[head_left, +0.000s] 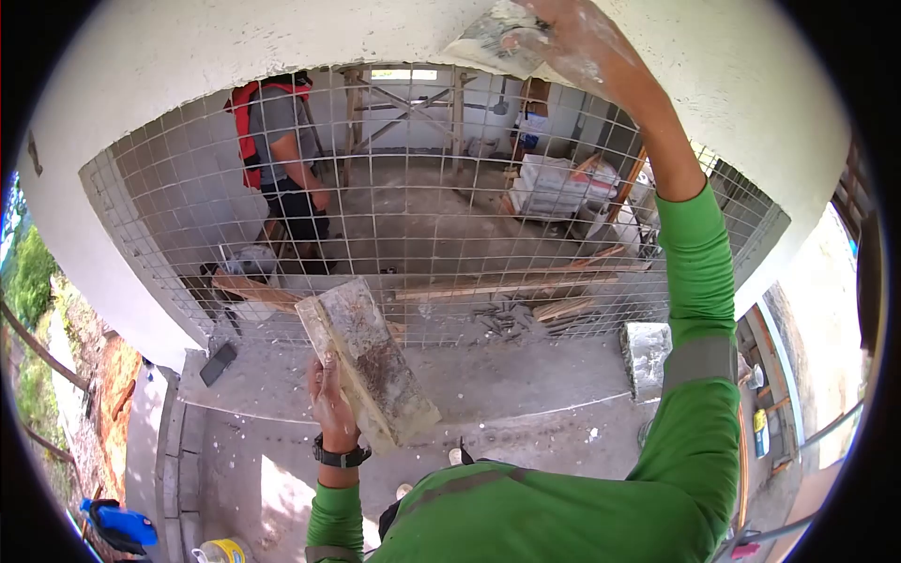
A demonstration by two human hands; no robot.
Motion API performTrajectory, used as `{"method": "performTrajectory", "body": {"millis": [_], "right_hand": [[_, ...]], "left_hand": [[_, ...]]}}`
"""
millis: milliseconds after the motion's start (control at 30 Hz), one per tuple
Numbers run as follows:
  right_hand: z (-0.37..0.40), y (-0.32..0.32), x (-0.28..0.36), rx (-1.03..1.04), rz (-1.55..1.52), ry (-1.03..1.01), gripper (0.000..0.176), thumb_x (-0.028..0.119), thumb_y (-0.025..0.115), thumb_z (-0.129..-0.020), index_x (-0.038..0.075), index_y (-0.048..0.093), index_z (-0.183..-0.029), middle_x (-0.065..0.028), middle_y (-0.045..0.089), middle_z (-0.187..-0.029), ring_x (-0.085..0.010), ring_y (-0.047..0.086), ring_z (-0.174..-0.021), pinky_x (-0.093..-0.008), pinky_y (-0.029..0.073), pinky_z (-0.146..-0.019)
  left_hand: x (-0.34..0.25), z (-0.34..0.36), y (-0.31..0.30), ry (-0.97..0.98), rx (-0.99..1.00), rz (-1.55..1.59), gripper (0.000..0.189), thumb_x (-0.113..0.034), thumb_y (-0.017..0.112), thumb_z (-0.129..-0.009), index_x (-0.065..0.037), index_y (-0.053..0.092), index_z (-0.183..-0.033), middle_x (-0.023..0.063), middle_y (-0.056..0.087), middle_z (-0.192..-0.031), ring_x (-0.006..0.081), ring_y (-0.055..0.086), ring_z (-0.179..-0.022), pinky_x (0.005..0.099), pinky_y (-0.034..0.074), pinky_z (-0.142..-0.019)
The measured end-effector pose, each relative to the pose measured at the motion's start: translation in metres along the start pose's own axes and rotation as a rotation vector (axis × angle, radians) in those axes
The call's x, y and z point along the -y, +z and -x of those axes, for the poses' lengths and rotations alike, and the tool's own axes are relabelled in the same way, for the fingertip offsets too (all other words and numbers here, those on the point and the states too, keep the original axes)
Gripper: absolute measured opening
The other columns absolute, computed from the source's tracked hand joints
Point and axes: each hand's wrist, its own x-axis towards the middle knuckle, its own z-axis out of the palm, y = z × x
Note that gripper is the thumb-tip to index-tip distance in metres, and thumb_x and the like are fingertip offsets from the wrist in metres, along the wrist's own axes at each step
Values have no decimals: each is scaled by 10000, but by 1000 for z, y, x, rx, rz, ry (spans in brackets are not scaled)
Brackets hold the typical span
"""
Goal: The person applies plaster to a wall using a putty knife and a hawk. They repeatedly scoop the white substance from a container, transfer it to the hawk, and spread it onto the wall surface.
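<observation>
My left hand (330,399), with a dark watch on the wrist, is closed on the near left side of a plaster-crusted board (371,361). The board is tilted, and grey and white residue covers its face. At the top, my right hand (582,47) reaches up to the white wall (375,33) above the window opening. Its fingers are wrapped round a flat plastering trowel (496,39) smeared with white, whose blade lies against the wall. White plaster coats the fingers of this hand. The trowel's handle is mostly hidden by the hand.
A metal grid (404,216) spans the opening in front of me. Behind it stands a person (282,150) in grey and red, near stacked sacks (554,188) and timber (507,281). A phone (219,364) and a white-crusted container (646,361) rest on the ledge (488,375).
</observation>
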Motion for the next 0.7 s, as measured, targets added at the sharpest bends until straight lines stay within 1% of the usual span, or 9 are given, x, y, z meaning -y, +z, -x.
{"method": "performTrajectory", "body": {"millis": [100, 167, 200, 300, 333, 367, 433, 567, 700], "right_hand": [[-19, 18, -9, -103, 202, -258, 382, 341, 610, -941, 20, 619, -1148, -159, 687, -1052, -330, 659, -978, -438, 547, -856], [-38, 19, -17, 16, 538, -89, 382, 354, 604, -919, 26, 623, -1115, -181, 682, -1090, -361, 650, -1020, -450, 544, -864], [-41, 16, -24, -136, 638, -206, 379, 349, 589, -902, 31, 629, -1104, -201, 674, -1109, -372, 643, -1039, -454, 545, -862], [-36, -22, 7, -51, 590, 17, 358, 319, 573, -908, 26, 629, -1107, -212, 675, -1102, -373, 650, -1023, -460, 544, -855], [-25, -12, -21, -326, 742, -197, 343, 304, 599, -890, 32, 636, -1096, -213, 679, -1073, -382, 658, -984, -470, 540, -835], [-21, -12, -15, -327, 735, -203, 343, 304, 599, -890, 32, 636, -1096, -213, 679, -1073, -382, 658, -984, -470, 540, -835], [-3, -13, 18, 51, 485, 142, 352, 346, 630, -940, 69, 654, -1156, -109, 677, -924, -332, 636, -767, -442, 523, -787], [48, 29, 58, 114, 185, 204, 225, 297, 666, -913, 105, 680, -1031, -66, 659, -875, -235, 658, -745, -401, 546, -664], [114, 72, 72, 233, 126, 232, 242, 235, 704, -864, 60, 646, -1020, -121, 648, -919, -349, 653, -797, -425, 535, -693]], "left_hand": [[3, 1, 11, 57, -11, -138, 331, -251, 518, -1040, 5, 550, -1249, 57, 598, -1132, 135, 559, -972, 275, 457, -851], [8, -1, 11, 45, 20, -133, 338, -260, 519, -1039, 7, 551, -1244, 57, 598, -1121, 141, 554, -972, 271, 443, -854], [9, 1, 15, 42, -48, -173, 329, -243, 520, -1037, 5, 546, -1252, 58, 597, -1120, 137, 556, -978, 277, 453, -860], [7, 6, 17, -81, -26, 70, 316, -220, 523, -1032, 0, 543, -1259, 55, 596, -1124, 135, 559, -985, 285, 461, -872], [8, 6, 14, -82, -34, 74, 316, -220, 523, -1032, 0, 543, -1259, 55, 596, -1124, 135, 559, -985, 285, 461, -872], [11, 6, 9, -111, -29, 94, 310, -211, 525, -1030, -3, 542, -1259, 52, 597, -1124, 135, 560, -990, 289, 465, -875], [18, 8, -1, -124, -44, 114, 304, -202, 528, -1028, -5, 540, -1260, 49, 598, -1123, 135, 561, -994, 293, 469, -879], [38, 7, -23, -59, -121, 21, 312, -193, 532, -1029, 9, 551, -1266, 46, 606, -1130, 128, 559, -1015, 277, 453, -896], [40, 12, -28, -61, -123, 73, 334, -195, 528, -1031, 9, 549, -1294, 44, 604, -1160, 127, 548, -1042, 278, 448, -904]]}}
